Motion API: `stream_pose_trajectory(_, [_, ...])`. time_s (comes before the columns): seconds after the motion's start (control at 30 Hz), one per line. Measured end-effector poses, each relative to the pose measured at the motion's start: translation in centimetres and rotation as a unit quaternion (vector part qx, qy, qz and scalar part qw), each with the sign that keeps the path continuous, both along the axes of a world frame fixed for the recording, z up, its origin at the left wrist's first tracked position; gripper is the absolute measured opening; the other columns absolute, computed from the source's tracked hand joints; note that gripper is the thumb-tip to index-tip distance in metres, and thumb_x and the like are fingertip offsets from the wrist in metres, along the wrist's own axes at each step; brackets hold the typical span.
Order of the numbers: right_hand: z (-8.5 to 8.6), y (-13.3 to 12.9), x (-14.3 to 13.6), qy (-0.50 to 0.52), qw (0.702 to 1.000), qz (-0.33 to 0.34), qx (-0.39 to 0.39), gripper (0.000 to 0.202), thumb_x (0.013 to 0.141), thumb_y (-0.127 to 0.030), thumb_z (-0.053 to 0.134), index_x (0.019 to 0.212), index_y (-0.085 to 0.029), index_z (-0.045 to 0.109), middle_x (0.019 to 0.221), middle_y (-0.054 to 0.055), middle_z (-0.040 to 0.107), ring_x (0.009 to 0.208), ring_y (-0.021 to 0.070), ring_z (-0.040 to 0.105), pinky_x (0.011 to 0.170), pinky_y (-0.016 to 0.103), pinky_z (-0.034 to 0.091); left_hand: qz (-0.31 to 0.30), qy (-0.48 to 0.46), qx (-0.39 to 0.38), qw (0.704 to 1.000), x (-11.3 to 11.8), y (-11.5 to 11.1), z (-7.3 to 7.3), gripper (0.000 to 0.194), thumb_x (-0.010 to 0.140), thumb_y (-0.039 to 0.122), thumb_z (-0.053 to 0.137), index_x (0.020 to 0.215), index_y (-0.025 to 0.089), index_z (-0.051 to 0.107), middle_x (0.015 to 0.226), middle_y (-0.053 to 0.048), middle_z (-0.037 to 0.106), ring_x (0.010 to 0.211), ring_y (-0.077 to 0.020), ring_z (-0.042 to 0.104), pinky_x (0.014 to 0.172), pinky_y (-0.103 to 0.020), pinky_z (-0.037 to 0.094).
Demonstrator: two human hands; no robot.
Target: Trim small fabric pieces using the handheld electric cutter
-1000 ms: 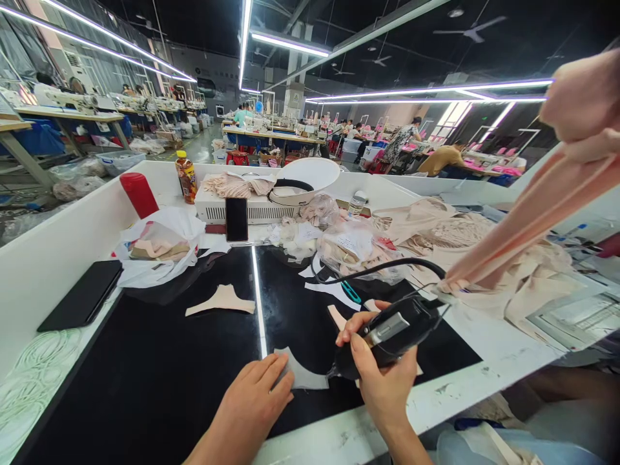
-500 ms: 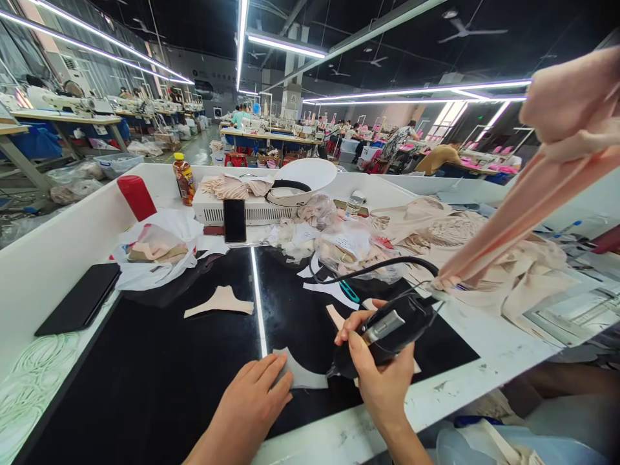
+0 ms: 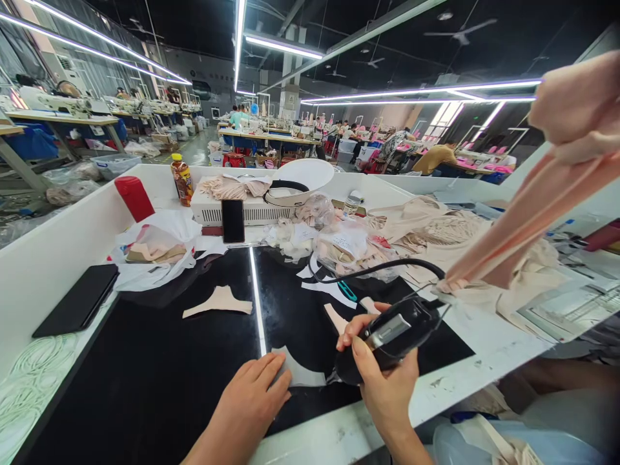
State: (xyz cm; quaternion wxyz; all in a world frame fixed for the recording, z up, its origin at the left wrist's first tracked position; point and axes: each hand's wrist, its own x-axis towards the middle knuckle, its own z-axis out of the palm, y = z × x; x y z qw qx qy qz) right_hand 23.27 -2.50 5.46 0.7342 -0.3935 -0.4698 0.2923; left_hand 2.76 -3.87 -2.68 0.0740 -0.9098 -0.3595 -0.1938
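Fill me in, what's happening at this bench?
A person works at a black mat. The left hand presses flat on a pale fabric piece; the right hand grips a corded black tool, its tip at the piece's edge. Another person's hand, upper right, lifts pink fabric. A second cut piece lies apart.

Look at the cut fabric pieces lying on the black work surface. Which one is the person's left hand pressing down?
The pale grey piece at the near edge, under the left hand fingertips. The beige piece lies apart, farther back, untouched.
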Motion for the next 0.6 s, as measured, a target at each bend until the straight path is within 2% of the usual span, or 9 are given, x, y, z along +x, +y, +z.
stream_pose_trajectory(0.37, [-0.3, 0.2, -0.3, -0.014, 1.000, -0.013, -0.014, 0.039, 0.087, -0.019, 0.073, 0.121, -0.028, 0.054, 0.081, -0.004, 0.067, 0.059, 0.0123, 0.065, 0.062, 0.029, 0.058, 0.003, -0.017, -0.001, 1.000, -0.2, -0.1, -0.2, 0.031, 0.110, 0.021, 0.037, 0.118, 0.017, 0.066, 0.130, -0.012, 0.071, 0.114, -0.0274, 0.072, 0.085, -0.041, 0.064])
stream_pose_trajectory(0.5, [-0.1, 0.0, 0.0, 0.001, 1.000, -0.001, -0.016, 0.042, 0.087, -0.019, 0.074, 0.122, -0.028, 0.053, 0.083, -0.004, 0.067, 0.060, 0.0134, 0.065, 0.059, 0.029, 0.057, 0.003, -0.014, -0.018, 1.000, -0.2, -0.2, 0.2, 0.028, 0.109, 0.021, 0.040, 0.122, 0.018, 0.065, 0.131, -0.012, 0.071, 0.116, -0.0271, 0.071, 0.089, -0.041, 0.063])
stream_pose_trajectory(0.6, [0.3, -0.2, -0.1, 0.011, 1.000, 0.007, -0.005, 0.043, 0.088, -0.019, 0.073, 0.124, -0.030, 0.053, 0.084, -0.004, 0.067, 0.063, 0.0132, 0.066, 0.064, 0.031, 0.057, -0.001, -0.022, -0.026, 0.999, -0.3, -0.2, 0.8, 0.028, 0.109, 0.021, 0.042, 0.123, 0.016, 0.065, 0.132, -0.012, 0.070, 0.116, -0.0270, 0.071, 0.090, -0.041, 0.063])
